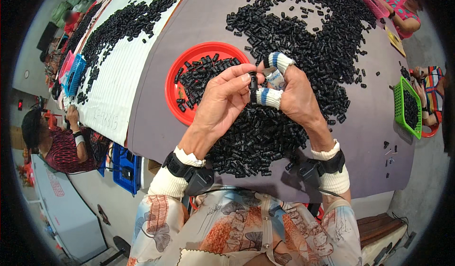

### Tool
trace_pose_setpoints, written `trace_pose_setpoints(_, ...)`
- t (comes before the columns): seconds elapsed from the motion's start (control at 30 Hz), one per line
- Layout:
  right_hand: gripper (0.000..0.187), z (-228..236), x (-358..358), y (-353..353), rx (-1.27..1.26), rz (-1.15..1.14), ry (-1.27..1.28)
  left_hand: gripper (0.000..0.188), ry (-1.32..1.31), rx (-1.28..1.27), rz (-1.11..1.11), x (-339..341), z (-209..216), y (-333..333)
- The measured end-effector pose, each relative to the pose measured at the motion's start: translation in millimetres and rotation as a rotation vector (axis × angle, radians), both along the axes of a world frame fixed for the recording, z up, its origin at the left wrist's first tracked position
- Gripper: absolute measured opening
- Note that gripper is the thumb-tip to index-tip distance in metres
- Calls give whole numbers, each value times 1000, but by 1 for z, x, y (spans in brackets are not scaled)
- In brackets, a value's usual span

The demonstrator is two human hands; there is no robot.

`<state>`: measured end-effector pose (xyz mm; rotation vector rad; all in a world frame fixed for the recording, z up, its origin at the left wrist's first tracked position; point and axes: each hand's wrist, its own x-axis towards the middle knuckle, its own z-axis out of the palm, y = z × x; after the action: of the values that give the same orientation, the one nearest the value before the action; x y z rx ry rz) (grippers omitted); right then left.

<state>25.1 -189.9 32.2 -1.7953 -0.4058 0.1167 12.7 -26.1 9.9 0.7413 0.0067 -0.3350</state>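
In front of me, my left hand (219,100) pinches a small black cylindrical part (253,80) between thumb and forefinger. My right hand (301,95) meets it from the other side, its fingers curled around the same part. White knit covers with blue bands wrap the right thumb and fingers, and partly hide the grip. Behind my left hand is a round red tray (171,83) with many similar black parts in it. A large heap of loose black parts (256,143) spreads under and beyond both hands.
The grey-covered table (156,119) carries the heap. Along the left runs a white-covered table (121,72) with more black parts and a blue basket (76,74). A green basket (400,109) stands at the right edge. Other people (54,143) sit around the tables.
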Motion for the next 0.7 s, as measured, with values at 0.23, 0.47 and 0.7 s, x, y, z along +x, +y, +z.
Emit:
trace_pose_setpoints(0.23, 38, -5, 1, 1, 40, -2, -39, 22, -34, -23, -4, 1, -5, 1)
trace_pose_setpoints(0.47, 32, -2, 1, 2, 44, 26, -21, 20, -14, -28, -2, -1, -9, 4)
trace_pose_setpoints(0.7, 30, 0, 2, -3, 79, 23, 23, 21, 14, -113, -60, -1, -9, 9)
